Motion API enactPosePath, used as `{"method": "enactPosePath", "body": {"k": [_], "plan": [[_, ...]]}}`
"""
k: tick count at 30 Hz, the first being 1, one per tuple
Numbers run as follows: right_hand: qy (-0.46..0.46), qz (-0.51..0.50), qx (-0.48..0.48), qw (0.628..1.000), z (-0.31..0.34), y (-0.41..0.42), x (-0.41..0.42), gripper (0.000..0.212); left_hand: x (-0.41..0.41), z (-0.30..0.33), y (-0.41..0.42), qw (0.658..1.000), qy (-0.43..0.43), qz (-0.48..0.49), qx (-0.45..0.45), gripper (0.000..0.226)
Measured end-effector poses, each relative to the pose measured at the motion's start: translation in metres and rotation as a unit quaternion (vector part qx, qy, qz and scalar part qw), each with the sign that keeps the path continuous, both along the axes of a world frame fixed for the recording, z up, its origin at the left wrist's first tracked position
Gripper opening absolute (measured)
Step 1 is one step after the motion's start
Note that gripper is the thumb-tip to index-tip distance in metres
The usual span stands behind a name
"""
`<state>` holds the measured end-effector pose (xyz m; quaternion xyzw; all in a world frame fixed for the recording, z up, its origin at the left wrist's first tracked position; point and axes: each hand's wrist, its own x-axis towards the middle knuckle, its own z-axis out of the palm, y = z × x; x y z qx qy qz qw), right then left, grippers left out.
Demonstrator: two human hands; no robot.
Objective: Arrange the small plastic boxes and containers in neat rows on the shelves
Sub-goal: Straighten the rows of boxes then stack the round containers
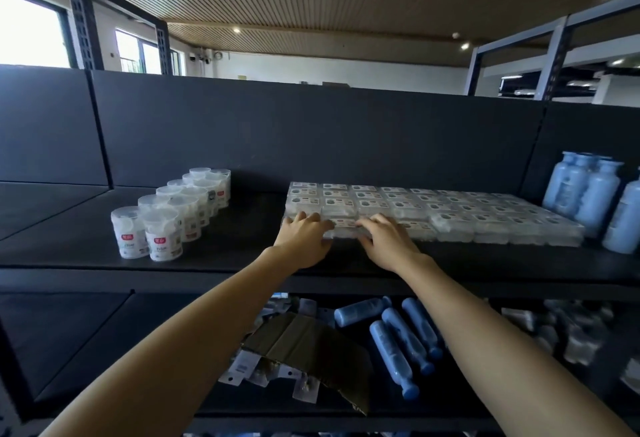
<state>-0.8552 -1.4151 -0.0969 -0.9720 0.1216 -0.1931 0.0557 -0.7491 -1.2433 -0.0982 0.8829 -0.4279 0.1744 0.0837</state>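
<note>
Grip: your left hand (304,234) and right hand (384,237) clasp the front clear plastic boxes (343,227), squaring them flush along the shelf (225,256) edge.

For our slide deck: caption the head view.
Both hands, left and right, press small clear boxes into rows on the shelf.

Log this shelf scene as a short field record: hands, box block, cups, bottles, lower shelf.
left hand: resting on the front-left corner of the box block
right hand: resting on the front row, beside the left hand
clear flat boxes: neat rows on the top shelf
round tubs: two rows, left of the boxes
blue bottles: upright, right of the boxes
lower shelf: blue bottles lying down, a cardboard piece, loose packets
</note>
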Motion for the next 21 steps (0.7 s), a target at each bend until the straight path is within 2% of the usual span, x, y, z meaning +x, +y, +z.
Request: {"method": "enactPosePath", "body": {"k": [7, 12, 21], "plan": [[0.042, -0.016, 0.007, 0.999, 0.0, 0.005, 0.002, 0.042, -0.001, -0.003, -0.001, 1.0, -0.023, -0.001, 0.012, 0.045], [0.048, -0.03, -0.02, 0.998, 0.008, 0.017, 0.01, 0.041, -0.002, 0.009, 0.017, 0.994, 0.073, -0.028, -0.07, 0.046], [-0.05, 0.168, -0.002, 0.985, 0.023, 0.103, 0.069, 0.039, 0.021, 0.038, 0.115, 0.993, -0.01, 0.069, -0.099, 0.04]]}}
